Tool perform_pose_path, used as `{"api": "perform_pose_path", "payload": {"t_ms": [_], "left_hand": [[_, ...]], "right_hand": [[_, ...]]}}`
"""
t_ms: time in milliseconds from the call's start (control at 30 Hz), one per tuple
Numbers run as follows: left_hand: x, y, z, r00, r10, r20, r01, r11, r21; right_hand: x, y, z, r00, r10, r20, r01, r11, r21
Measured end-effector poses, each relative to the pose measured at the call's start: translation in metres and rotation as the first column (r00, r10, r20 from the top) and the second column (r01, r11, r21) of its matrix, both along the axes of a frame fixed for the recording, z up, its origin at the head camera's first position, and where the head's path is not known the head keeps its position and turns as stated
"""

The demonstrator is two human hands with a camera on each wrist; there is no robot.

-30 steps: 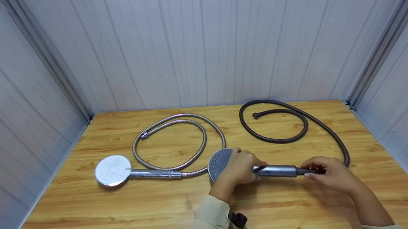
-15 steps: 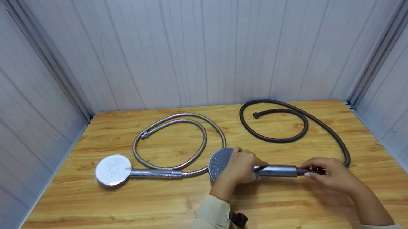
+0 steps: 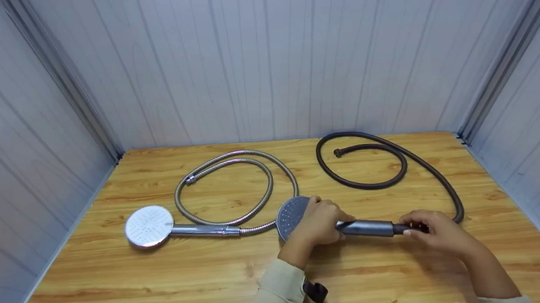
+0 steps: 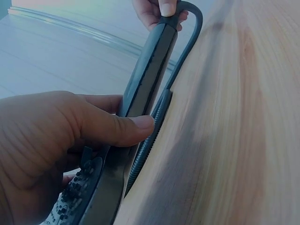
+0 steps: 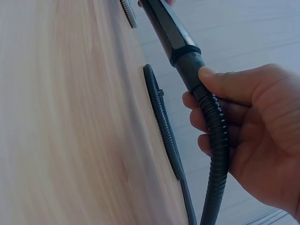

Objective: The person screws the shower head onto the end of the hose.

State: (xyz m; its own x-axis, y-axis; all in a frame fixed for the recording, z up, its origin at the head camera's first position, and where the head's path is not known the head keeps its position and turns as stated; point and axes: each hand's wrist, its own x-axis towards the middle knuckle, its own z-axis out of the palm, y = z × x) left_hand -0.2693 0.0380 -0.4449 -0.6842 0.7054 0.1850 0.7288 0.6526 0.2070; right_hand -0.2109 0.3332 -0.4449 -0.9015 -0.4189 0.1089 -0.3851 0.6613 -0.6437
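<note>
My left hand grips a dark grey shower head where its round face meets the handle. In the left wrist view, the thumb lies across that handle. At the handle's lower end, my right hand pinches the connector of a black shower hose. The right wrist view shows the thumb and fingers curled round the connector, which meets the handle end; the ribbed hose bends down below it. From there the hose runs back across the table into a loop.
A chrome shower head lies face up at the left on the wooden table. Its metal hose loops behind it, reaching close to the dark shower head. Pale panel walls enclose the back and sides.
Both hands keep nearly the same place and hold. The right hand and the handle's lower end have shifted very slightly downward in the head view.
</note>
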Motion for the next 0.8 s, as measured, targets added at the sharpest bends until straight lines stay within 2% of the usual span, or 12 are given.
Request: {"api": "perform_pose_path", "payload": {"t_ms": [367, 533, 800], "left_hand": [[0.002, 0.001, 0.0, 1.0, 0.013, 0.005, -0.012, 0.999, -0.033], [0.001, 0.004, -0.002, 1.0, 0.013, 0.003, -0.013, 0.999, -0.041], [0.002, 0.011, -0.008, 0.999, 0.005, -0.045, -0.007, 0.999, -0.054]], "right_hand": [[-0.001, -0.003, -0.001, 0.999, 0.005, 0.039, -0.004, 1.0, -0.027], [-0.003, -0.001, -0.002, 0.999, -0.011, 0.035, 0.011, 1.0, 0.0], [-0.003, 0.004, -0.004, 1.0, -0.019, 0.025, 0.018, 0.998, 0.06]]}}
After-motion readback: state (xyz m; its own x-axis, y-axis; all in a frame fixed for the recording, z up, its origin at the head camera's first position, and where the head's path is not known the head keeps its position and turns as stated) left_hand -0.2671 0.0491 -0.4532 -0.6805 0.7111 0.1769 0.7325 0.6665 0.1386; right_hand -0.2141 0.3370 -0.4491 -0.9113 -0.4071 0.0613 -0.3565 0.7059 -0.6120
